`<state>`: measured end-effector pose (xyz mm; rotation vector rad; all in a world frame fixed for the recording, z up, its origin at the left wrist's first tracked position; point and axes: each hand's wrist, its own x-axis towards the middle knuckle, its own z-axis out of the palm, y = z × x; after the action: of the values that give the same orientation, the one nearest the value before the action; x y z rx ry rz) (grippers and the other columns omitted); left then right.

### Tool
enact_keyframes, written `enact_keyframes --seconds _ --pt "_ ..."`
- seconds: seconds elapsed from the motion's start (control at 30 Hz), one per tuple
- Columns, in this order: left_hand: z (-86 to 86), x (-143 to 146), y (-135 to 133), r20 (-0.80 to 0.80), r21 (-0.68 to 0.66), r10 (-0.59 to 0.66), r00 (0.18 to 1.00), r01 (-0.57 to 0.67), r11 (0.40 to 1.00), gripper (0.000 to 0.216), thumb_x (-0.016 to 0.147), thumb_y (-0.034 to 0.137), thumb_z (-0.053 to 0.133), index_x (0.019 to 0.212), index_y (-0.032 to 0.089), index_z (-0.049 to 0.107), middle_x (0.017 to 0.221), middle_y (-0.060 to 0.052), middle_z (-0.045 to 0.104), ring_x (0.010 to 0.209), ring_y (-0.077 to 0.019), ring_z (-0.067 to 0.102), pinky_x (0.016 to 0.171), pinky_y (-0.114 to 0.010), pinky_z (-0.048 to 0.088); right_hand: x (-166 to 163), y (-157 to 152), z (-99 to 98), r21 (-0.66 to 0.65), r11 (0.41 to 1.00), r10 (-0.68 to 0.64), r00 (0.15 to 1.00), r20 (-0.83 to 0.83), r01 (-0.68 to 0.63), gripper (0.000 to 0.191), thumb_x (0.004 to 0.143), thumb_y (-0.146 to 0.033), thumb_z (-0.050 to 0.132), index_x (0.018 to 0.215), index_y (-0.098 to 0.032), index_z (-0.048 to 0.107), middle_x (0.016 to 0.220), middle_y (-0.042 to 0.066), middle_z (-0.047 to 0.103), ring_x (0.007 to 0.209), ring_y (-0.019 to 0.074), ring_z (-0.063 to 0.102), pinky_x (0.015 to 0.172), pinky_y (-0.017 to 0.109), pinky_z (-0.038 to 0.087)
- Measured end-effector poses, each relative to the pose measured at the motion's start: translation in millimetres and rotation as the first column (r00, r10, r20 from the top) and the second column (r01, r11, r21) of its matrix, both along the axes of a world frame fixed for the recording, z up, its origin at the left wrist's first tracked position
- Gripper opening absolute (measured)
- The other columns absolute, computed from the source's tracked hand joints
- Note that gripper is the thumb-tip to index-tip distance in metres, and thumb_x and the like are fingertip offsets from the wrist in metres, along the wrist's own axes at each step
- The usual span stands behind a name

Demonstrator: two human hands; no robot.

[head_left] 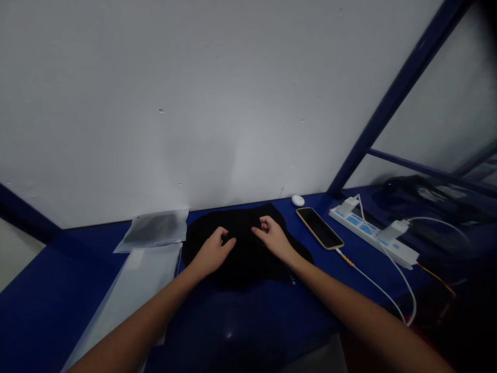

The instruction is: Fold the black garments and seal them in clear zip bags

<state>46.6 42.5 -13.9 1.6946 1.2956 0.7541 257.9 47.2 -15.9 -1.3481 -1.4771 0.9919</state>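
A black piece of cloth, perhaps a folded garment, lies in a loose heap on the blue tabletop. My left hand is over its left part, with the thumb and bent index finger apart. Over the right part is my right hand, its fingers curled and its thumb pointing left, a gap between them. Neither hand visibly grips the fabric. Small white lettering shows at the cloth's lower right edge. Left of the cloth, a translucent plastic bag lies partly behind my left forearm.
A second clear bag with something dark inside lies at the back left. To the right are a phone on a charging cable, a small white rounded object and a white power strip. A pale wall stands behind.
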Motion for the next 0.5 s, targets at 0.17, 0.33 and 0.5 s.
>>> enact_keyframes --seconds 0.17,0.33,0.5 --pt "-2.4 -4.5 5.7 -0.043 0.109 -0.009 0.999 0.013 0.994 0.050 0.087 0.033 0.057 0.134 0.022 0.044 0.098 -0.005 0.062 0.067 -0.0140 0.058 0.066 -0.031 0.050 13.1 13.6 -2.0 0.267 0.964 -0.138 0.890 0.435 0.019 0.033 0.084 -0.031 0.064 0.114 -0.021 0.054 0.098 0.006 0.061 0.086 0.0224 0.061 0.079 0.040 0.050" --pt "7.9 -15.2 -10.9 -0.306 0.477 -0.156 0.939 0.293 0.829 0.047 0.089 0.012 0.046 0.132 0.029 0.056 0.155 -0.006 0.035 0.141 -0.0281 0.033 0.114 -0.053 0.029 13.5 -29.3 36.7 0.449 0.868 -0.025 0.884 0.467 -0.212 0.028 0.098 -0.036 0.049 0.122 -0.023 0.055 0.116 0.010 0.062 0.107 0.0241 0.059 0.095 0.043 0.047" --pt "14.3 -23.2 -19.4 -0.462 0.278 -0.390 0.797 0.547 0.789 0.043 0.099 0.029 0.040 0.142 0.032 0.046 0.147 -0.003 0.051 0.149 -0.0284 0.022 0.118 -0.064 0.006 10.1 -66.4 38.0 0.197 0.792 0.276 0.627 0.729 -0.577 0.078 0.074 -0.047 0.079 0.140 -0.023 0.047 0.137 0.013 0.057 0.124 0.0324 0.053 0.105 0.049 0.041"
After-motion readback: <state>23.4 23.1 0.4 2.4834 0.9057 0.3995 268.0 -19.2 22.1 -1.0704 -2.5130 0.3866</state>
